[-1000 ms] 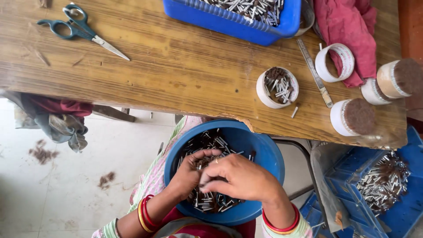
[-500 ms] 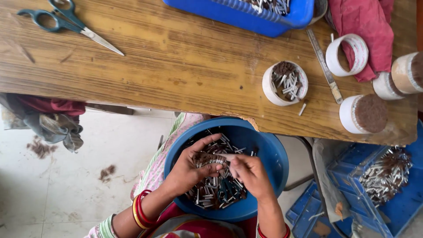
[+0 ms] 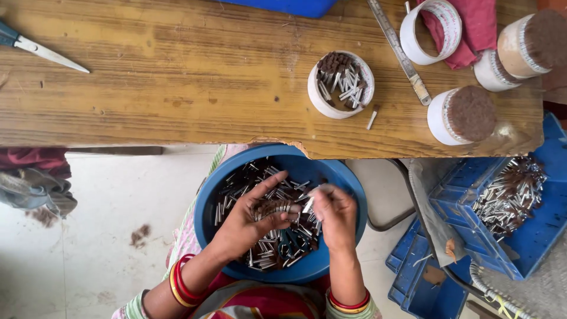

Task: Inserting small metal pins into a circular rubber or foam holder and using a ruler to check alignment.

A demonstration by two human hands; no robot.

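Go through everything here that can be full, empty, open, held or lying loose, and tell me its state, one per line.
Blue bowl: on the lap, holding many small metal tubes.
Left hand: holds a row of tubes.
Right hand: pinches tubes at its fingertips.
White ring: partly filled with tubes.
Empty ring: nothing inside.
Filled ring: packed full.
Blue crate: holds tubes.
Scissors: lying closed.

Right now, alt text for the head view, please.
Over a round blue basin of small silver tubes, the left hand holds a brown-tipped bundle and the right hand pinches one tube. Above, a wooden table holds white cups.
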